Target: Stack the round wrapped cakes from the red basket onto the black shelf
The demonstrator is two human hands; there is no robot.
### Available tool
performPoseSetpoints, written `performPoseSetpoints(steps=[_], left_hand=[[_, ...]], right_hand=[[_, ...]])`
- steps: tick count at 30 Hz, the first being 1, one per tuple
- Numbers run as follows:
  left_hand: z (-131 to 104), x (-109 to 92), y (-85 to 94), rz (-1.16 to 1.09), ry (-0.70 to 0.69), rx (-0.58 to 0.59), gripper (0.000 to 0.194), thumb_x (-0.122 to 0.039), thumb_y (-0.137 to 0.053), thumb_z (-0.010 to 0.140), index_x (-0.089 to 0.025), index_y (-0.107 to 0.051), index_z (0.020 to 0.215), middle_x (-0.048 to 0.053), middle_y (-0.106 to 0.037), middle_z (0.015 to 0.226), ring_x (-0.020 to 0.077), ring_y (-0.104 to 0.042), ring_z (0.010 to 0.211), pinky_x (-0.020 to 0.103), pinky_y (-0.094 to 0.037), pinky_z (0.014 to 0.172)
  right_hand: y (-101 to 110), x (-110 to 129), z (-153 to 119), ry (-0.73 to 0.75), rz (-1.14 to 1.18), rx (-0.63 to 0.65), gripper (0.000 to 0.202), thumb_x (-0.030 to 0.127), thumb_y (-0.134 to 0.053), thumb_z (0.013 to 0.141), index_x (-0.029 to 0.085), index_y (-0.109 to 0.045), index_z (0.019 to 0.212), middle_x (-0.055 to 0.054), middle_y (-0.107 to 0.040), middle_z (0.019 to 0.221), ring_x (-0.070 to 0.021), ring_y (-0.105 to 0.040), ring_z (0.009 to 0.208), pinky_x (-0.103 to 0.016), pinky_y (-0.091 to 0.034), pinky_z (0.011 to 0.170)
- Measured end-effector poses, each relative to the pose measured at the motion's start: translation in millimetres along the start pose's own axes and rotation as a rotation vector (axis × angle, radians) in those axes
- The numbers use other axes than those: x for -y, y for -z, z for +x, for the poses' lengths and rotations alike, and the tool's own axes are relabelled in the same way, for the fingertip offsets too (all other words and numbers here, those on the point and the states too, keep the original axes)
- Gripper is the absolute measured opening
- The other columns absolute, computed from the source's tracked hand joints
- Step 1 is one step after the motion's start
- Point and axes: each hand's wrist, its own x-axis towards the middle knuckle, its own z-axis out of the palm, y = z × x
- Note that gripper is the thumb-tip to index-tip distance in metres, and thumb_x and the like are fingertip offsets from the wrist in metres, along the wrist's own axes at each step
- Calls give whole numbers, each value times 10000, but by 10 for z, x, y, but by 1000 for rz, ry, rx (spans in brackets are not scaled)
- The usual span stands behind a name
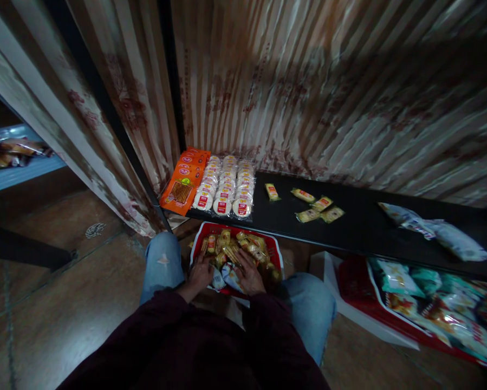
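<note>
Both of my hands reach into a red basket with a white rim (281,254), held between my knees. My left hand (201,275) rests on the left side of its contents, fingers stretched toward small yellow wrapped snacks (222,238). My right hand (250,275) lies over the packets on the other side, its fingers apart and touching yellow wrappers. Between the hands lies a white and blue packet (230,275). Neither hand visibly holds anything, though packets partly hide the fingertips.
On the low black shelf (361,233) stand orange snack bags (185,181), rows of round white crackers in clear wrap (226,187), several loose yellow snacks (322,203) and a pale bag (456,238). Another red basket (355,279) of bags sits right. Metal posts and a curtain (235,81) border the shelf.
</note>
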Motion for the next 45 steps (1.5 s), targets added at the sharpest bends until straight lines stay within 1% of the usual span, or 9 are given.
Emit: performPoseSetpoints(steps=[2,6,10,15,20,31,36,39,45], left_hand=[[-6,28,-14,9,-12,-2,359,-217,-474,856,-156,-622,1176,111,-482,1414,236,-467,1283,363,-368,1099],[-36,41,-69,35,-32,-12,294,-192,-451,861,-153,-661,1064,115,-513,1382,243,-443,1298,392,-340,1117],[-62,30,-107,40,-59,-27,320,-194,-436,861,-151,-631,1111,106,-586,1283,241,-436,1287,403,-335,1109],[-64,28,-89,67,-86,47,321,-217,-420,862,-134,-627,1093,128,-630,1163,251,-502,1163,394,-375,1042],[-48,26,-107,96,-78,78,336,-236,-408,870,-123,-629,1095,140,-635,1131,260,-534,1084,399,-380,1007],[-40,37,-130,81,-75,44,332,-259,-435,844,-117,-641,1062,148,-633,1086,289,-530,1049,414,-373,976],[-24,18,-78,134,-59,121,337,-262,-429,847,-130,-637,1078,134,-641,1087,271,-535,1060,381,-365,974],[-27,-11,-41,172,-59,175,355,-270,-412,860,-143,-625,1113,123,-635,1132,260,-534,1088,365,-354,984],[-48,-36,-34,213,-47,168,366,-256,-417,848,-188,-616,1147,76,-609,1224,239,-537,1125,343,-350,993]], right_hand=[[-1,-41,-9,-20,-13,-49,473,282,-401,860,206,-560,1299,-85,-527,1376,-202,-428,1321,-397,-383,1078],[43,-198,-36,-194,-91,-226,448,302,-393,844,172,-615,1212,-111,-560,1317,-237,-492,1229,-416,-415,1033],[99,-269,-77,-299,-235,-377,444,319,-401,831,144,-627,1171,-154,-549,1310,-295,-466,1215,-493,-376,1020],[-80,-248,-162,-418,-375,-258,486,420,-402,819,188,-636,1177,-148,-511,1359,-370,-349,1312,-600,-303,1012],[-260,-396,-202,-449,-359,-160,492,433,-371,822,148,-702,1047,-183,-580,1260,-346,-395,1292,-532,-338,1016],[-294,-570,-201,-366,-414,-163,510,419,-348,839,89,-699,1008,-195,-657,1133,-314,-472,1213,-457,-317,1047],[-292,-564,-194,-432,-386,-98,499,435,-353,853,117,-687,1044,-154,-686,1096,-286,-453,1238,-420,-324,1023],[-286,-526,-181,-500,-367,-109,474,430,-367,855,154,-683,1075,-123,-699,1092,-288,-420,1276,-403,-339,1001],[-244,-512,-159,-439,-390,-106,400,392,-434,847,145,-699,1016,-121,-729,998,-256,-528,1183,-365,-339,1006]])
